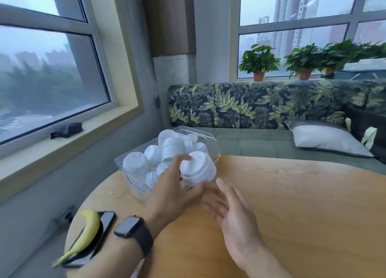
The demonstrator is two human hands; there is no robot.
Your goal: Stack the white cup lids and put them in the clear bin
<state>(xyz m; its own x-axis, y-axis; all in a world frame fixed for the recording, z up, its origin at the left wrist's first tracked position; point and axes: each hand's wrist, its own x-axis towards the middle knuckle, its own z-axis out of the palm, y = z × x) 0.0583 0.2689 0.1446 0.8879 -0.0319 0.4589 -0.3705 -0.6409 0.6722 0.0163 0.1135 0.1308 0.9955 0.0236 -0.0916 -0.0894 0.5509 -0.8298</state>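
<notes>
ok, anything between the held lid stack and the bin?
Nothing visible. The left hand grips the stack at the near edge of the bin, which has no cover. The lids already inside crowd it. The right hand is open, off the path.

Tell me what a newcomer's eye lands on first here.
The left-hand grip holds a stack of white lids mid-frame, at the near edge of the clear bin, which is heaped with more lids at the far-left edge of the table. The right-hand grip is open, just below the stack. At lower left, a yellow banana lies on a dark phone.
</notes>
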